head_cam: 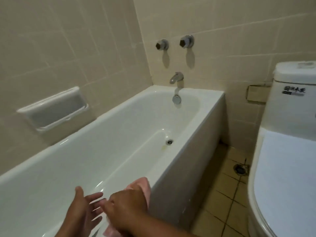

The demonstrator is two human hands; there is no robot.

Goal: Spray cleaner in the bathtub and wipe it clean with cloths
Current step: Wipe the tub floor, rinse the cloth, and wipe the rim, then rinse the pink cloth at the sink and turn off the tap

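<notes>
Pink cloth (142,184): lies on the near end of the bathtub's (193,159) right-hand rim. One end shows beyond the knuckles, and another bit shows below the wrist at the bottom edge.

Right hand (126,204): back of hand up, on top of the cloth, fingers curled down over it and gripping. The fingertips are hidden.

Left hand (82,207): just beside the right, over the tub's inside near the rim. Fingers are straight and spread, holding nothing. Its fingertips reach toward the right knuckles, but motion blur leaves contact uncertain.

Tub: white and glossy, running away from the camera toward the far wall. The round drain (169,141) sits at the far end of the floor, with a faint yellowish mark (164,147) just beside it. A chrome overflow plate (176,99) is on the far inner wall.

Above the far rim, a chrome spout (176,77) comes out of the wall. Higher up are two chrome valve knobs, left (161,45) and right (186,41), side by side.

Left wall: beige tile, with a recessed white soap dish (54,108) above the tub's long edge.

Right of the tub: a strip of tan floor tile (222,194) with dark grout and a round floor drain (240,169). Beyond it is a white toilet (287,168) with its lid down. Its tank (294,79) bears a dark label, not legible.
</notes>
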